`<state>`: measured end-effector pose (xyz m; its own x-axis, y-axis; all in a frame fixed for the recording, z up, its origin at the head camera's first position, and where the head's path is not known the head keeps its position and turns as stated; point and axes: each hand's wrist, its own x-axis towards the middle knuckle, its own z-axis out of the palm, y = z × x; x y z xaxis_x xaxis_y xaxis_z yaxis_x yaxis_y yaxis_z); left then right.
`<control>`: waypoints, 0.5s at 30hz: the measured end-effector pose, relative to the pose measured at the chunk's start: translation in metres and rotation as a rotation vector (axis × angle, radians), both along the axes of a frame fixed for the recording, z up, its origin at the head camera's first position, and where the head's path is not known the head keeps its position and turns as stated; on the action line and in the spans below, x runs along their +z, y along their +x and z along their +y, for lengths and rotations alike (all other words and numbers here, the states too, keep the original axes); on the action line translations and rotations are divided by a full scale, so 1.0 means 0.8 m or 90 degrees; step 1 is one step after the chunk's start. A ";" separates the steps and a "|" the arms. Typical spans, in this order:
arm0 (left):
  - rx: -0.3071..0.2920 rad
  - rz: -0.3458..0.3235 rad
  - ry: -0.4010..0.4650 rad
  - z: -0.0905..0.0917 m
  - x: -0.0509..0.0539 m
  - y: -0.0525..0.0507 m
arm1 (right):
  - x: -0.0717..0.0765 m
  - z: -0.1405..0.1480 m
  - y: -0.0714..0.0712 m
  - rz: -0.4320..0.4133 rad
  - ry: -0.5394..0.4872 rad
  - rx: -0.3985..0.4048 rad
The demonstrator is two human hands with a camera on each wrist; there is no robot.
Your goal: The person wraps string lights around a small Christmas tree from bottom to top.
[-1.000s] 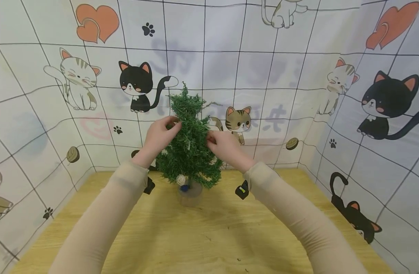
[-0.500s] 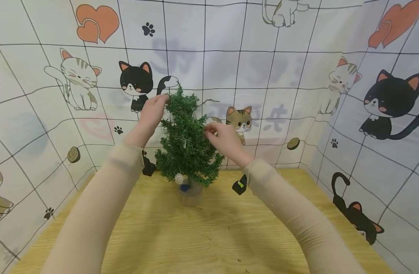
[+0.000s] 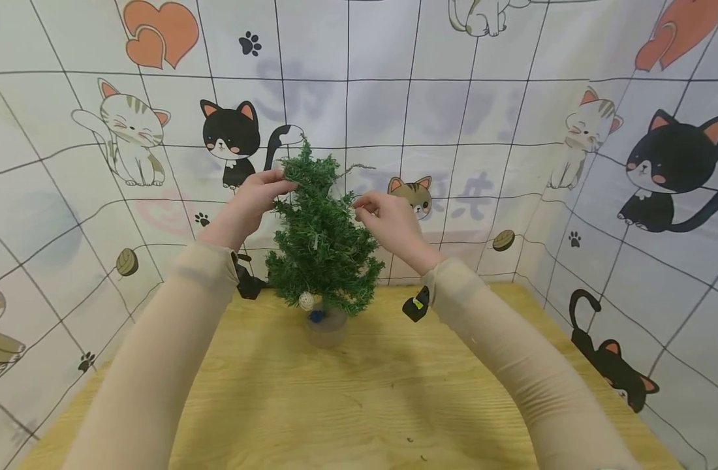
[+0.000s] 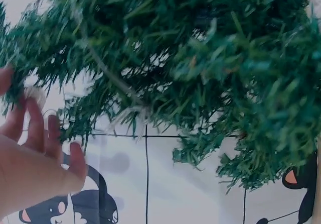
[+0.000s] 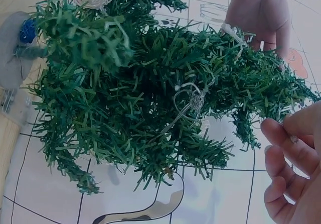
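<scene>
A small green artificial Christmas tree point(image 3: 320, 241) stands upright between both hands. At its upper left, my left hand point(image 3: 250, 202) has its fingers against the branches. The left wrist view shows this hand's fingertips around a pale round thing point(image 4: 35, 96), partly hidden. My right hand point(image 3: 394, 225) is just off the tree's right side, with thumb and index finger point(image 5: 273, 131) pinching a thin pale string. More thin string point(image 5: 190, 103) lies tangled among the branches. A white woven ball point(image 3: 306, 300) and a blue ball point(image 3: 316, 316) hang low on the front.
The tree rests on a translucent round base point(image 3: 326, 328) on a wooden table point(image 3: 312, 405). A white grid-patterned sheet with cartoon cats point(image 3: 230, 134) encloses the back and sides. A thin brownish strand point(image 3: 359, 167) sticks out right of the treetop. Small dark bits lie on the table.
My left hand has moved up and left from the tree's front to its upper left side. My right hand has risen and drawn slightly away from the branches. The treetop has shifted a little left.
</scene>
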<state>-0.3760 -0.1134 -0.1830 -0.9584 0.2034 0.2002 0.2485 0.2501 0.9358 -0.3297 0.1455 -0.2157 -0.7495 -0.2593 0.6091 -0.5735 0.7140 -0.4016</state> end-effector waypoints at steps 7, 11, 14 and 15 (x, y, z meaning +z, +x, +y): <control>0.074 0.061 0.073 0.009 -0.019 -0.003 | 0.003 -0.007 0.000 0.005 0.025 -0.006; 0.077 0.072 0.123 0.016 -0.022 -0.004 | 0.009 -0.007 0.002 0.007 0.011 -0.005; 0.082 0.072 0.150 0.017 -0.022 -0.005 | 0.012 -0.007 0.003 0.005 0.005 0.002; 0.083 0.072 0.155 0.017 -0.022 -0.004 | 0.012 -0.007 0.003 0.004 0.003 0.005</control>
